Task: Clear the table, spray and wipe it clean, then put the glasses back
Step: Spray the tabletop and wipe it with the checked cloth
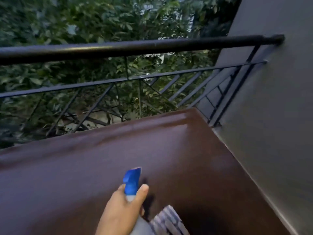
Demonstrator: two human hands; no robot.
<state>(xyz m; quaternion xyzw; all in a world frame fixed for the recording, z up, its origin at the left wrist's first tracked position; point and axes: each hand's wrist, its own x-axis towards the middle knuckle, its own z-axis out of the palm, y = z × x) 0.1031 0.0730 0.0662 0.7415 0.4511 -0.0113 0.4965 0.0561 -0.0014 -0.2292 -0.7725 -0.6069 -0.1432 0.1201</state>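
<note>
On a balcony at dusk, a person's hand (122,209) is gripping a spray bottle (132,184) by its neck, thumb and fingers wrapped just below the blue trigger head, which is pointing out over a dark brown table (67,175). Which hand it is cannot be told for certain, though the thumb lying on the right suggests the left; the other hand is staying out of view. Just beside the bottle, at the table's near edge, a striped grey-and-white cloth (167,221) is lying folded. No glasses are showing on the tabletop. Behind the table a black metal railing (135,46) is running across to a grey wall (271,99) on the right, with green foliage (84,19) filling the background beyond.
</note>
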